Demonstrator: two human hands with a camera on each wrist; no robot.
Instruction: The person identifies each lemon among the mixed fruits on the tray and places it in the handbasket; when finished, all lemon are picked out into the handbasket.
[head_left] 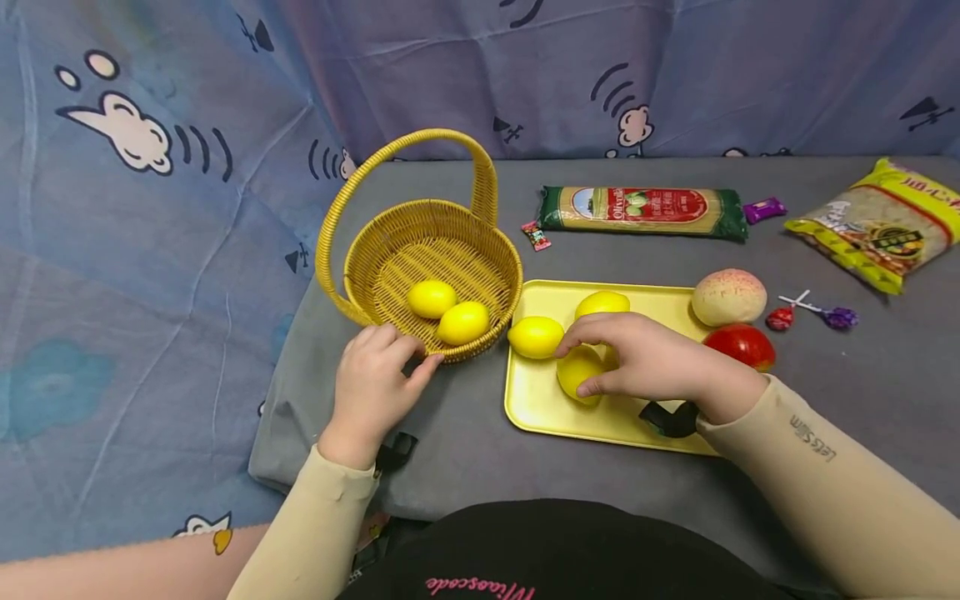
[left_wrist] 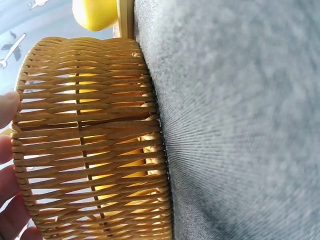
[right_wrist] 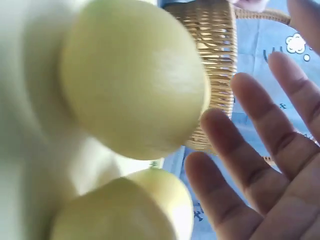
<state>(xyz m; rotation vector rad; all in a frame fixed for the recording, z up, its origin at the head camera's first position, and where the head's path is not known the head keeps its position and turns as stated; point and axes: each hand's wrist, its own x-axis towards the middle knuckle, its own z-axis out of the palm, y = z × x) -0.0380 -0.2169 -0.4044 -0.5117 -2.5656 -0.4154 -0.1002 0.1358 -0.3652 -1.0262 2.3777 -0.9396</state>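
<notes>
My left hand [head_left: 372,385] holds the near rim of a yellow wicker basket [head_left: 438,210] with a tall handle. Two yellow lemons [head_left: 463,323] lie inside it. In the left wrist view, fingertips [left_wrist: 9,187] show along the rim of the woven wall [left_wrist: 85,135]. Over the yellow tray [head_left: 536,417], my right hand [head_left: 648,358] hovers around a lemon [head_left: 576,375], thumb and fingers spread to either side. The right wrist view has its fingers extended, apart from the big near lemon [right_wrist: 132,75]. More lemons [head_left: 536,337] lie beside it on the tray.
A peach [head_left: 729,297] and a red fruit [head_left: 740,346] are at the tray's right end. Behind lie a spaghetti pack [head_left: 643,211], wrapped candies [head_left: 765,210] and a yellow food bag [head_left: 885,223]. Two lollipops [head_left: 840,317] lie to the right.
</notes>
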